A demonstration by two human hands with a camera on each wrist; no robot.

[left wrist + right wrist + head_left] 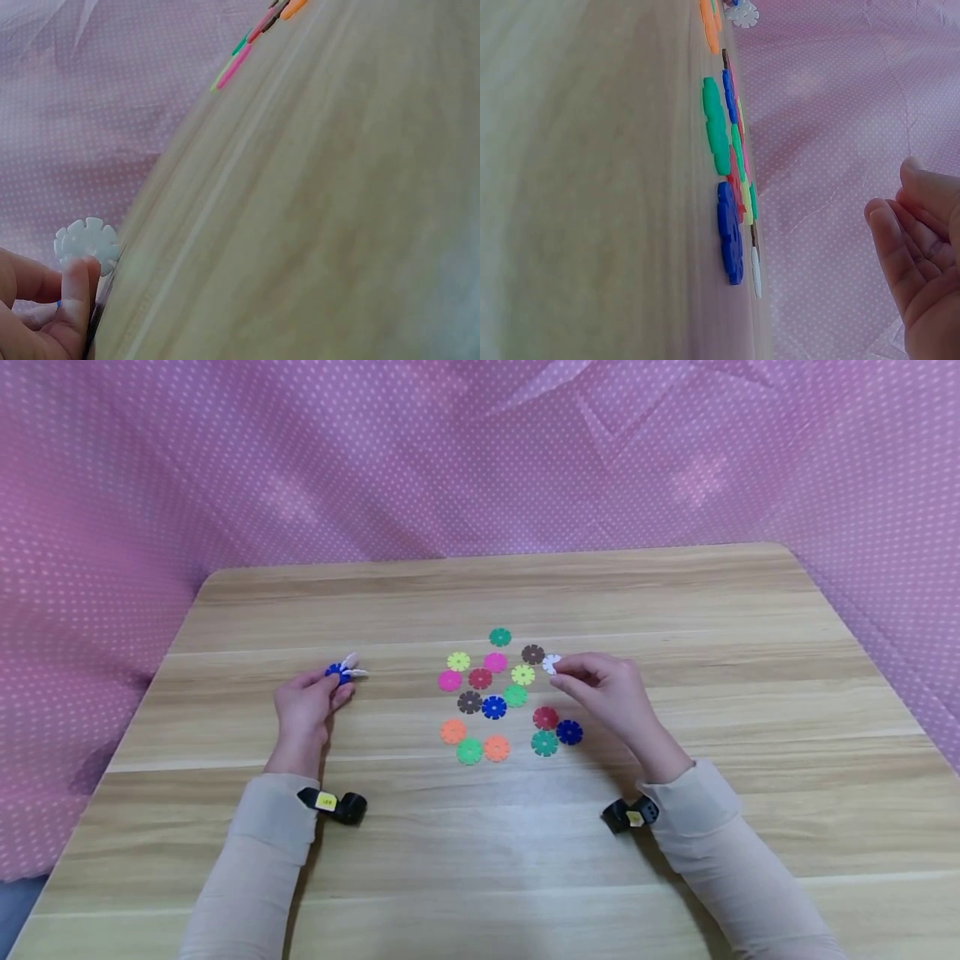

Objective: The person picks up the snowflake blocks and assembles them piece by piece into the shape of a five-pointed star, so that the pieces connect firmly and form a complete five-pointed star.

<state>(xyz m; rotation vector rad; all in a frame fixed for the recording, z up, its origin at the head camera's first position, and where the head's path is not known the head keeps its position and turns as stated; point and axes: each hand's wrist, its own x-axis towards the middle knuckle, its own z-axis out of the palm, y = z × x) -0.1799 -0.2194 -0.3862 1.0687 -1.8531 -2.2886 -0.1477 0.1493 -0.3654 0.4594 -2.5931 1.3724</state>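
Pink dotted cloth [480, 460] hangs behind a pale wood-grain worktop [450, 877], whose grain runs mostly from side to side.

At the left, the left hand [306, 706] pinches a blue disc [333, 670] between its fingers, with two white discs joined to it. The upper white disc [349, 660] points away and slightly right; the lower white disc [357, 672] shows nearly edge-on, its long line running to the right. A black camera [347, 808] sits on the left cuff.

Mid-worktop, notched round discs lie flat, so none has a long axis of its own. Leftmost are a pink disc [450, 681], an orange disc [452, 732] and a yellow disc [458, 662]; then come brown, light green, red, blue and more pink, orange, green and yellow ones. Farther right, a green disc [544, 743], a red disc [546, 718] and a dark blue disc [569, 732] sit close together.

On the right, the right hand [611, 693] is near a loose white disc [550, 662] lying flat on the worktop. Its fingers point left, thumb and forefinger bent with a narrow gap, and the right wrist view shows them holding nothing, apart from that disc.
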